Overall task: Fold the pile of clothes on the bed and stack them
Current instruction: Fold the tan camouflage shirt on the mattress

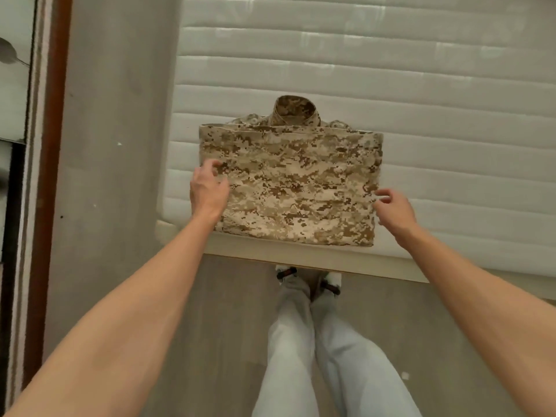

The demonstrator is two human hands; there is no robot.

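Observation:
A desert-camouflage shirt (pixel 294 188) lies folded into a rectangle near the front corner of the white quilted mattress (pixel 421 85), its collar standing up at the far side. My left hand (pixel 209 189) is at the shirt's left edge, fingers loosely curled and touching the cloth. My right hand (pixel 394 210) is at the shirt's right edge, fingers bent and relaxed; I cannot tell whether they touch the fabric. Neither hand grips anything that I can see.
The mattress's front edge runs just below the shirt. Grey floor (pixel 114 145) lies to the left and in front. A brown door frame (pixel 51 145) stands at the far left. My legs in light trousers (pixel 316 356) stand close to the bed.

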